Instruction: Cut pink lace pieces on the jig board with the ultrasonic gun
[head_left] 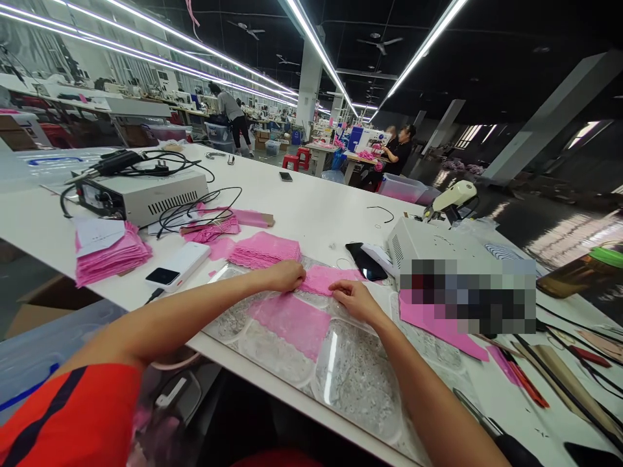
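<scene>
My left hand [286, 275] and my right hand [354, 299] both rest on a small pink lace piece [322, 279] lying on a clear plastic sheet [350, 376] at the table's near edge. Fingers of each hand pinch or press one end of that piece. A larger pink lace piece [291, 323] lies just nearer me on the same sheet. A stack of pink lace pieces [265, 249] sits just behind my left hand.
On the white table [311, 207]: a white control box [146, 194] with black cables, a pink pile [109, 256] with paper on it, a white power bank [178, 266], a black phone [366, 262], a second white machine [438, 250]. Tools lie at right. People work in the background.
</scene>
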Tool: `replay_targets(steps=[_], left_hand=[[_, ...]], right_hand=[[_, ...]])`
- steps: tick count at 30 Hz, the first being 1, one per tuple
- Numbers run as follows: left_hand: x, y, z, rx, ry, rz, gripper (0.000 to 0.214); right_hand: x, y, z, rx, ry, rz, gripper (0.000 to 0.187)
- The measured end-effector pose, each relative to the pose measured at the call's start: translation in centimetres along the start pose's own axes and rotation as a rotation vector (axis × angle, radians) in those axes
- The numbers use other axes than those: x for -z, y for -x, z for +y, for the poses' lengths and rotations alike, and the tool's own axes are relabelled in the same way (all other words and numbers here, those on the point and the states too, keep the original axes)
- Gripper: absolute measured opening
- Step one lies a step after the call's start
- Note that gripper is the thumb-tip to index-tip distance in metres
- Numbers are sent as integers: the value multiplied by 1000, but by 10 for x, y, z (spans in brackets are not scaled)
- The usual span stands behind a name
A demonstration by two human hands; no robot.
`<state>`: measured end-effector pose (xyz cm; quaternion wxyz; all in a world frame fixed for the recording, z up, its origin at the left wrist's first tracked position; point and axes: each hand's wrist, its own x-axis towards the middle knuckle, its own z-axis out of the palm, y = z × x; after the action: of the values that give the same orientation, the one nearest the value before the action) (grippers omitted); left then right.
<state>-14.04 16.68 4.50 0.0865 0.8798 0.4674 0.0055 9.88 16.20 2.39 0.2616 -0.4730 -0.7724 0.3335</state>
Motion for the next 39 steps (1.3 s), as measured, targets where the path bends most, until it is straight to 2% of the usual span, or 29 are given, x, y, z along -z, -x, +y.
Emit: replay_targets(steps=[6, 10, 15, 23, 29, 31, 35, 39], left_hand=[[1, 0, -1, 22, 16, -15, 29], [0, 0, -2, 19, 28, -13, 29], [0, 1, -3, 9, 60, 13, 27], [-4, 2, 2, 17, 53, 79, 26], [-6, 9, 11, 22, -8, 223, 17], [-6, 12, 18, -12, -29, 266, 20], [-10, 14, 27, -95, -59, 257, 16], [-12, 13, 32, -25, -67, 253, 13]], right_hand=[[-19, -12, -17, 91, 118, 61, 23], [-36, -23, -28, 156, 200, 58, 19], [-42, -34, -26, 153, 207, 25, 18], [-36, -38, -16, 128, 64, -25, 22], [-34, -41, -14, 42, -119, 41, 23], [-34, -42, -12, 14, -184, 62, 23], [-33, -44, -10, -35, -302, 96, 22], [-23, -44, -11, -83, -413, 169, 21]])
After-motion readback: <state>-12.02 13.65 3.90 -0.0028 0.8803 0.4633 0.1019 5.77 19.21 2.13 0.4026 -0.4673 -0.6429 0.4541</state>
